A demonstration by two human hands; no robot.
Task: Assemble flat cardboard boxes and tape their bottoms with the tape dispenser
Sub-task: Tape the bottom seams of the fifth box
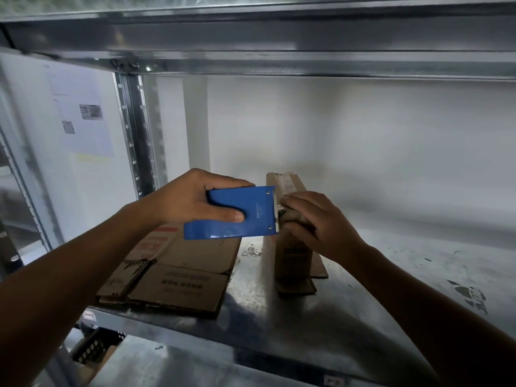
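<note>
A blue tape dispenser (240, 212) is held in the air over the shelf, gripped by my left hand (192, 198) with the thumb on its side. At its toothed edge, my right hand (318, 219) pinches the tape end with curled fingers. Below and behind that hand stands a narrow assembled cardboard box (293, 258), with tape along its top. A stack of flat cardboard boxes (178, 277) lies on the left of the shelf.
The metal shelf (363, 297) carries the boxes; its surface shows scuffs and paint flakes at the right. Another shelf beam (279, 60) runs overhead. A perforated upright post (136, 135) stands at the left, beside a paper notice (81, 113). A black crate (95, 344) sits below.
</note>
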